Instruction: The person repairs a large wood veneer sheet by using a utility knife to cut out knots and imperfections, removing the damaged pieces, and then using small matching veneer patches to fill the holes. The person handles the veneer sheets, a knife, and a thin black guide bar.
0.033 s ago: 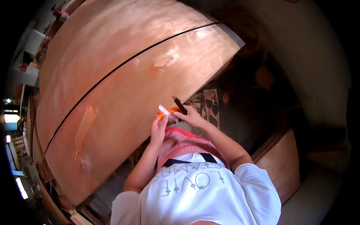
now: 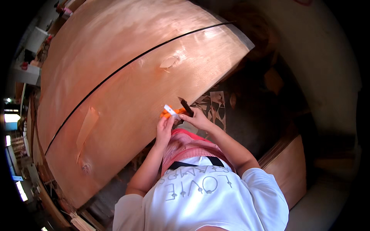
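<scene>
"What did your hands hold?"

"Your left hand point(image 2: 163, 129) pinched a white strip point(image 2: 169, 110) beside an orange item point(image 2: 180, 111). Your right hand point(image 2: 198, 119) gripped a dark pointed tool point(image 2: 186, 107), tip turned away, presumably freeing its thumb for the strip."

"And the wood sheet point(image 2: 127, 115)?"

"It spread beyond your left hand."
</scene>
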Tool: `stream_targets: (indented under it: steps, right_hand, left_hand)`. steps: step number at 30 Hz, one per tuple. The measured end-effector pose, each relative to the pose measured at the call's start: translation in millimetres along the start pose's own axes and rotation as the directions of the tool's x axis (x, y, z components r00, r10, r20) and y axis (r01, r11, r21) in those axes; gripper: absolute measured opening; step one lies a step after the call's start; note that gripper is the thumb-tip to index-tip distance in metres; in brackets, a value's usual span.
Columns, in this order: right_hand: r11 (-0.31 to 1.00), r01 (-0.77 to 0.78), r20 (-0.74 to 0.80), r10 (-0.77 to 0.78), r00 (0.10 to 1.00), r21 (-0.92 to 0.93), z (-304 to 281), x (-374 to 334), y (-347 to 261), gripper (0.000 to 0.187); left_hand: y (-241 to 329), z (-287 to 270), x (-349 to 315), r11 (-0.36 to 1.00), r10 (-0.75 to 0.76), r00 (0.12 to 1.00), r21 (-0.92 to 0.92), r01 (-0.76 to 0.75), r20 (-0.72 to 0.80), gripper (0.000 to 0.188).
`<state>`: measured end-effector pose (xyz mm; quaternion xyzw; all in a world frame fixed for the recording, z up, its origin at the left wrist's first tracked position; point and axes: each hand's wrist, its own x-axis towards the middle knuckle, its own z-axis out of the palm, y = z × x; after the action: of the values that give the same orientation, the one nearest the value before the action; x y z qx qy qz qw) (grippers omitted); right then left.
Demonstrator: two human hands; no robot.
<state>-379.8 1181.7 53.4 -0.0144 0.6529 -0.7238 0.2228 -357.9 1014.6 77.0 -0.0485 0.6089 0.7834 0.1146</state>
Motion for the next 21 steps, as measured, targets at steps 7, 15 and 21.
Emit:
stream_targets:
  steps: [7, 15, 21]
  right_hand:
    - [0.965, -0.198, -0.087, 0.185, 0.979, -0.174, -70, 53, -7, 0.018]
    - [0.931, -0.256, -0.196, 0.209, 0.958, -0.259, -133, 113, -29, 0.012]
    - [0.955, -0.193, -0.192, 0.151, 0.970, -0.224, -143, 195, -28, 0.015]
  left_hand:
    - [-23, 8, 110, 0.592, 0.354, 0.910, 0.702, -0.396, 0.215, 0.032]
    - [-49, -8, 260, 0.166, 0.405, 0.870, 0.913, -0.373, 0.281, 0.063]
    - [-63, -12, 286, 0.120, 0.288, 0.912, 0.934, -0.337, 0.292, 0.074]
